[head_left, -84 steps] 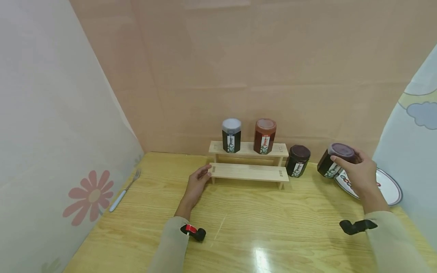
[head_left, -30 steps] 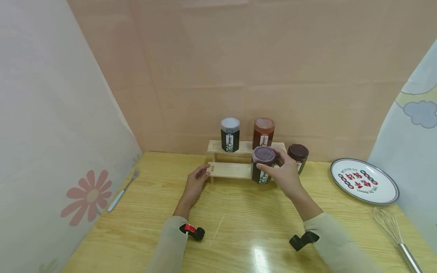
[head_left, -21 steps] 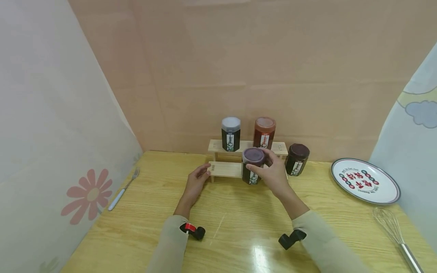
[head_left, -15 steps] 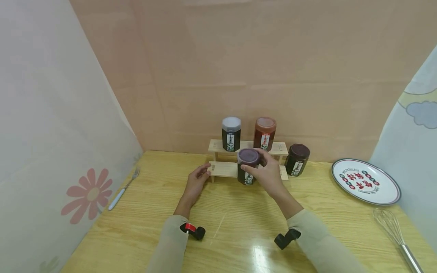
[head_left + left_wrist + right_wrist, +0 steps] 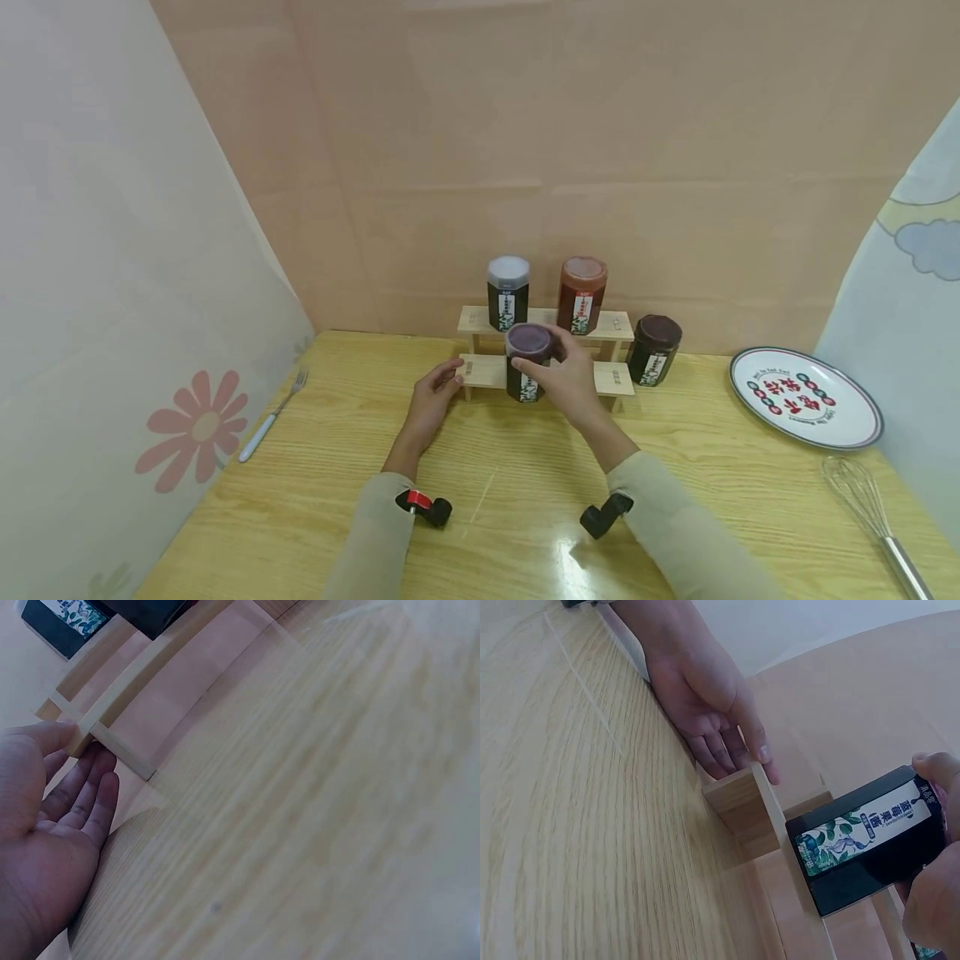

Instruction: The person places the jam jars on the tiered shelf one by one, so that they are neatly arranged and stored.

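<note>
My right hand holds a dark jam jar with a purple lid, thumb on one side and fingers on the other. In the right wrist view the base of this jam jar is right at the edge of the lower board. A two-step wooden shelf stands below it. My left hand grips the left end of the lower step; in the left wrist view its thumb lies on the board and the fingers curl beneath. On the upper step stand a white-lidded jar and a red-lidded jar.
Another dark-lidded jar is on the table just right of the shelf. Farther right lie an oval plate with red print and a whisk. A fork lies at the left, near the flowered side cloth.
My right hand has carried the purple-lidded jar from beside the plate leftward to the lower step, lately sliding further left along it. The left hand has stayed at the shelf's end.
</note>
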`<state>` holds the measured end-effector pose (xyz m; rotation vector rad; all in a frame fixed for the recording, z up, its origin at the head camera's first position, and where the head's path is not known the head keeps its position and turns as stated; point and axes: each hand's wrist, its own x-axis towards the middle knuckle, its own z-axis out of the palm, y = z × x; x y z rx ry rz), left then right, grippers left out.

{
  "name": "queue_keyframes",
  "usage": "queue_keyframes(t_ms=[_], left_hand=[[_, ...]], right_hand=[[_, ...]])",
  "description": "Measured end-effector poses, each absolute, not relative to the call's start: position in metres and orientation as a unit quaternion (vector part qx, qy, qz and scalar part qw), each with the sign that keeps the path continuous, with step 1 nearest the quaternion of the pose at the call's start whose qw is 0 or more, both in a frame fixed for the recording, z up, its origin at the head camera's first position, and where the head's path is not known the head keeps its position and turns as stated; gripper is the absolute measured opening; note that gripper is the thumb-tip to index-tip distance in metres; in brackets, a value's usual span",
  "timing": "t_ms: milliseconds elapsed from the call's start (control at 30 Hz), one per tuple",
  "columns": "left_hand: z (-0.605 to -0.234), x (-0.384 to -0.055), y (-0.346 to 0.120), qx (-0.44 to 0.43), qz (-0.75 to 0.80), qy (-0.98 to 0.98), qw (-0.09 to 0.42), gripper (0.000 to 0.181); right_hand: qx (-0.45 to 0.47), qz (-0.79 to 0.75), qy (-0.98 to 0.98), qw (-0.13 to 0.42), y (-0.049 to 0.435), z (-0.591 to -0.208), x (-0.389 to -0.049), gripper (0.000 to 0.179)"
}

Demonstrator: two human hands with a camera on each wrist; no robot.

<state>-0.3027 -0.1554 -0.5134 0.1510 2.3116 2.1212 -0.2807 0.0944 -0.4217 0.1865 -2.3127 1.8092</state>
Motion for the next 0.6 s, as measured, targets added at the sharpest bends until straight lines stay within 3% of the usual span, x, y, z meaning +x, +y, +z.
queue_keyframes(t_ms=[233, 600], left_hand=[[-0.511, -0.302, -0.154, 0.046, 0.673, 0.738, -0.005, 0.038], [-0.513, -0.302, -0.155, 0.046, 0.674, 0.737, -0.007, 0.038]], right_hand=[[0.076, 0.598, -0.79, 0.114, 0.094, -0.422, -0.281, 0.077], [0.148, 0.646, -0.747, 0.061, 0.113, -0.425, -0.278, 0.071]])
